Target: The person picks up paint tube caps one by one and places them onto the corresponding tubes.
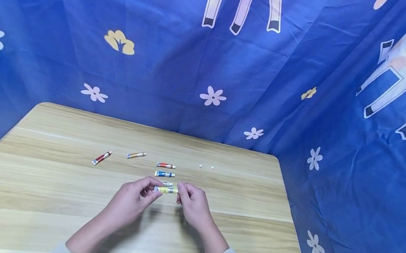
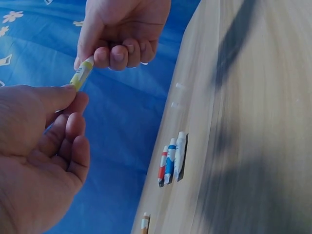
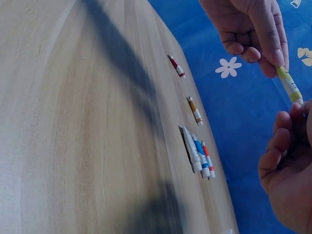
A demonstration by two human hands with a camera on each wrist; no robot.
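The left hand (image 1: 131, 199) pinches one end of the yellow tube (image 1: 167, 190), the right hand (image 1: 195, 207) the other; I'd use light, even pressure, never squeezing the middle

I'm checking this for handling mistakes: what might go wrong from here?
The yellow tube is pinched near its ends by the left grip and right grip, above the table; it might slip and drop. Squeezing too hard could dent it. The two small white pieces farther back look tiny and might scatter if bumped.
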